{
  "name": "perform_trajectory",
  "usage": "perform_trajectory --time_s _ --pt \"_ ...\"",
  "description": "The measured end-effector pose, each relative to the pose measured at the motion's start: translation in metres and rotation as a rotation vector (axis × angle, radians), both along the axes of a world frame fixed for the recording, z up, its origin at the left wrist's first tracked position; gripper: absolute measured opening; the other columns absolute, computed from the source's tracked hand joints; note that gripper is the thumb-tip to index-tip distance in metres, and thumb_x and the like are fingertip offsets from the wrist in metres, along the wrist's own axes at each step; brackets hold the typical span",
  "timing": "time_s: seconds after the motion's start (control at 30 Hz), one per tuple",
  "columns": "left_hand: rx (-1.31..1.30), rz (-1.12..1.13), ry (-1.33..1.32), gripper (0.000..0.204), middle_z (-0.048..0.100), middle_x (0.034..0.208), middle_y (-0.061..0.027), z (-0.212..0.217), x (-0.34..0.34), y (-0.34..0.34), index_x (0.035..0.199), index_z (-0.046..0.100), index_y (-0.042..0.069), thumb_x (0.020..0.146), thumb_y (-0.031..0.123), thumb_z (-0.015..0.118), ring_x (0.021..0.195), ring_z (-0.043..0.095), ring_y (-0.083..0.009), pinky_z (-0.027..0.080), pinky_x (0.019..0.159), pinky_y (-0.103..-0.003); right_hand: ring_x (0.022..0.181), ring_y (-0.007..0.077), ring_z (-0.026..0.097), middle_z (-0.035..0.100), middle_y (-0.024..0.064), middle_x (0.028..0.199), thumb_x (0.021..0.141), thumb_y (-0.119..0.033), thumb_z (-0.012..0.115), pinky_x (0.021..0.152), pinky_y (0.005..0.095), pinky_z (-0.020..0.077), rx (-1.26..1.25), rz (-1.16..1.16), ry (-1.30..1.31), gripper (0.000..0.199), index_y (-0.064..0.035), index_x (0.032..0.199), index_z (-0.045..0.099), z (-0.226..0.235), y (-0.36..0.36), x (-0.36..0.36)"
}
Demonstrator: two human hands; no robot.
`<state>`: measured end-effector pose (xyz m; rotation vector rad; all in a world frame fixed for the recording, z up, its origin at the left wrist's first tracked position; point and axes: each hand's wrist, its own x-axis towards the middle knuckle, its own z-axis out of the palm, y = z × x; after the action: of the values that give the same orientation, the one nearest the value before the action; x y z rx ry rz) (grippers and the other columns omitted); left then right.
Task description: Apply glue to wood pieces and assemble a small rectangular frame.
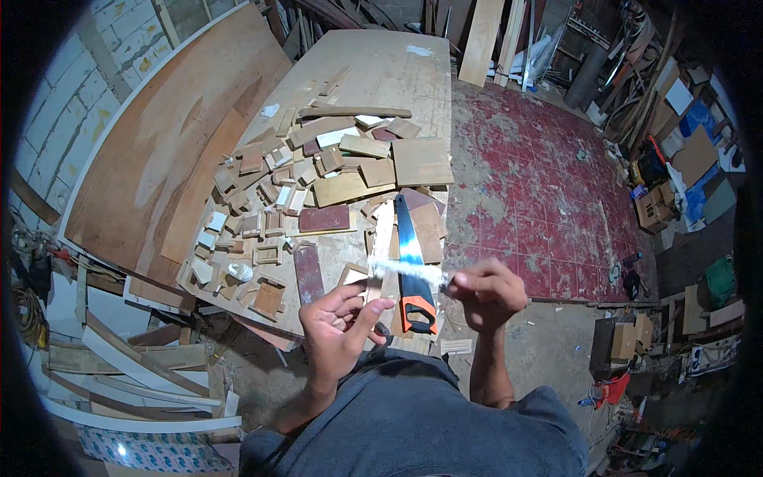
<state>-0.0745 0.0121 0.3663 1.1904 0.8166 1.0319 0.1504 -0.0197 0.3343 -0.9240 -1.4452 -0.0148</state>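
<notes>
My right hand (491, 292) is closed, pinching the right end of a pale, slender stick-like thing (409, 270). Motion blurs this thing, so its kind is unclear. It reaches leftward over the handsaw (412, 246), which lies on the workbench with its orange and black handle toward me. Left of the handle, my left hand (343, 324) is raised, with half-curled fingers and the thumb apart from them. A small dark thing (381, 328) shows beside its thumb; whether the hand touches it cannot be told. A pale wood strip (381, 238) lies left of the saw blade.
Wood offcuts (364, 145) and several small open wooden boxes (266, 298) crowd the workbench (381, 63). A white spiral bulb (239, 272) stands among them. A large plywood sheet (167, 135) leans at left. Red worn floor (532, 175) lies right, with cartons (656, 208) beyond.
</notes>
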Motion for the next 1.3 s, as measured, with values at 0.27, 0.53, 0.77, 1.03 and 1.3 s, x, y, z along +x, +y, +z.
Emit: perform_trajectory --time_s 0.27,0.53,0.77,1.03,1.3 --pt "0.029 0.018 0.014 0.037 0.071 0.085 -0.0234 -0.003 -0.004 -0.008 0.114 0.054 -0.022 0.088 0.001 0.068 0.061 0.068 -0.0148 0.054 0.047 -0.022 0.066 0.0164 0.069 0.07 0.0088 0.077 0.073 0.003 0.078 0.058 0.0259 0.054 -0.086 -0.016 -0.085 0.021 -0.0049 0.092 0.074 0.005 0.003 0.007" --pt "-0.007 0.016 0.019 0.038 0.071 0.085 -0.0228 -0.001 -0.006 -0.012 0.115 0.053 -0.022 0.089 0.002 0.068 0.06 0.067 -0.0138 0.053 0.047 -0.022 0.065 0.0177 0.07 0.07 0.0109 0.074 0.072 0.0 0.079 0.058 0.0273 0.0552 -0.068 0.118 -0.088 0.017 -0.0014 0.089 0.074 0.005 -0.009 0.008" --pt "0.014 0.039 0.054 0.032 0.072 0.091 -0.0219 -0.006 -0.006 -0.022 0.113 0.059 -0.014 0.089 0.004 0.068 0.074 0.071 -0.0159 0.055 0.047 -0.02 0.067 0.0169 0.07 0.071 0.011 0.078 0.072 0.005 0.077 0.059 0.0262 0.0543 -0.058 -0.014 -0.011 0.022 -0.0012 0.093 0.073 0.005 0.004 0.012" --pt "0.017 0.049 0.039 0.034 0.071 0.09 -0.0235 -0.008 -0.009 -0.022 0.113 0.056 -0.015 0.089 0.005 0.069 0.072 0.07 -0.0162 0.055 0.047 -0.021 0.064 0.0145 0.066 0.068 0.0108 0.075 0.073 0.006 0.077 0.056 0.0249 0.0524 -0.04 0.161 -0.052 0.018 0.0015 0.089 0.072 0.0 0.002 0.014" --pt "0.011 0.057 0.01 0.039 0.071 0.086 -0.024 -0.004 -0.007 -0.023 0.115 0.053 -0.022 0.088 0.001 0.069 0.06 0.067 -0.0133 0.053 0.046 -0.022 0.067 0.0162 0.069 0.07 0.0122 0.078 0.074 0.008 0.074 0.058 0.026 0.0545 -0.033 0.056 0.083 0.021 -0.0005 0.093 0.073 0.002 0.011 0.013"
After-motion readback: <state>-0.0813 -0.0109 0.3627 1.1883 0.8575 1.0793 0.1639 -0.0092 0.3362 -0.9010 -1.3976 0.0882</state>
